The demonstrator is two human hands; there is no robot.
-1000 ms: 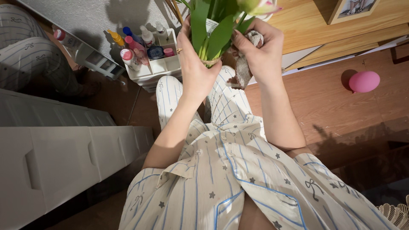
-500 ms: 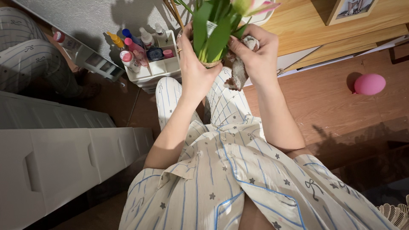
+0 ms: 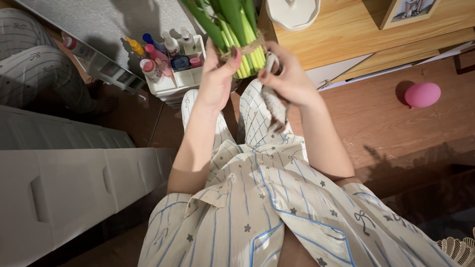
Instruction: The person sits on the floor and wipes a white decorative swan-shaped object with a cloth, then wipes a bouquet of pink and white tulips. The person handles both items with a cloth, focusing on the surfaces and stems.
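Stems (image 3: 236, 29) now lifted higher, twine-bound ends exposed between both hands.

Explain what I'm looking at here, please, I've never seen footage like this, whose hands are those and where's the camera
The camera sits on a person's head and looks down, so you see their own body from above: striped nightwear with little stars, two bare arms, two hands. There is only this one view.

The left hand grips a bunch of green stems bound with twine. The right hand is closed on a small brownish cloth that hangs down, right beside the cut stem ends.

Around them: a wooden floor with a pink balloon lying on it, a white organiser full of small bottles by the wall, white drawer units to the left, and a wooden shelf with a white lidded pot on it. At far left is another striped sleeve or leg; I cannot tell if it is a second person or a mirror image.
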